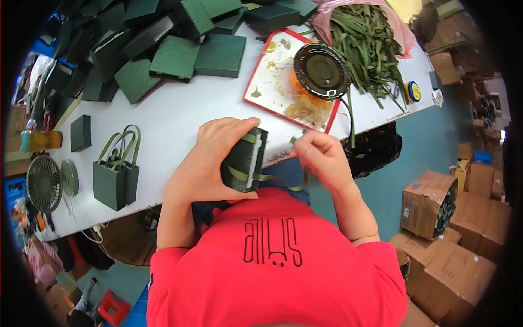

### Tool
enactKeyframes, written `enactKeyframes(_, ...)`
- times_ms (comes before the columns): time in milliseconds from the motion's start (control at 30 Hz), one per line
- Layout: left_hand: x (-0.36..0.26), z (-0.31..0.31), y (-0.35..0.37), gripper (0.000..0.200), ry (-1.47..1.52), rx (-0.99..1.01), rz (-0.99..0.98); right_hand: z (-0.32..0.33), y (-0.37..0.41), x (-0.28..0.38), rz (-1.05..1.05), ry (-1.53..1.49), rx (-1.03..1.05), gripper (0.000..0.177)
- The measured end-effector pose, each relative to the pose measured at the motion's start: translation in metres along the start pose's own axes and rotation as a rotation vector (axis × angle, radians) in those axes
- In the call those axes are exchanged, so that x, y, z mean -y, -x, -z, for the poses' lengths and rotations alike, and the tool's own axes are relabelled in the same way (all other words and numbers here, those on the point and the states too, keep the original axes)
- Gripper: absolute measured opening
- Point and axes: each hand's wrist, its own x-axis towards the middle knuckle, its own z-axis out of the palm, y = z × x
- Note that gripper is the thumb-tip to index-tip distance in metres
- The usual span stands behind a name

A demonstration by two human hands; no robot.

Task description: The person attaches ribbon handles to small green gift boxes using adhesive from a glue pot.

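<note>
My left hand [204, 158] is wrapped round a small dark green gift box [237, 163], tilted up near the table's front edge, with a pale strip along one side. A green ribbon [267, 177] runs from the box and loops toward my right hand [325, 156]. Thumb and fingers of that hand are pinched on the ribbon's end, just off the table. Further left, small green gift bags [109, 185] stand upright with looped ribbon handles. Beyond my right hand, a round pot with a black top [322, 71] sits on a stained, red-edged white board [265, 82].
Many green boxes [220, 55] are heaped at the back left of the white table [158, 117]. A pink bag [402, 32] spills green ribbons [364, 46] at the back right. A small fan [44, 184] stands at left. Cardboard boxes [457, 275] fill the floor at right.
</note>
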Motion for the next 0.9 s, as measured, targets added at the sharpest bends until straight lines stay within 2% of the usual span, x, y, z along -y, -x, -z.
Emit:
enactKeyframes(100,0.002,-0.003,0.002,0.108,0.036,-0.016,-0.055,-0.013,-0.008,0.003,-0.135,0.021,0.137,0.019)
enactKeyframes(233,0.002,-0.003,0.003,0.109,0.044,-0.007,-0.066,-0.024,-0.017,0.001,-0.173,0.109,0.105,0.022)
enactKeyframes(333,0.001,-0.002,0.002,0.109,0.042,-0.016,-0.082,-0.024,-0.023,-0.014,-0.092,0.103,0.104,0.023)
enactKeyframes(533,-0.002,0.002,0.001,0.107,-0.001,0.036,-0.054,-0.029,-0.025,-0.016,-0.114,0.115,0.082,0.025)
enactKeyframes(633,-0.002,0.0,0.001,0.105,-0.045,0.037,-0.091,-0.025,-0.027,-0.012,-0.14,0.314,0.103,0.027)
enactKeyframes(733,-0.005,-0.003,0.0,0.105,-0.14,0.097,-0.075,-0.025,-0.029,-0.023,-0.111,0.279,0.086,0.028)
enactKeyframes(833,-0.003,-0.008,0.001,0.104,-0.127,0.061,-0.066,-0.023,-0.03,-0.023,-0.149,0.307,0.113,0.029)
enactKeyframes(900,-0.003,-0.004,0.002,0.104,-0.1,0.043,-0.023,-0.023,-0.028,-0.012,-0.177,0.205,0.098,0.031)
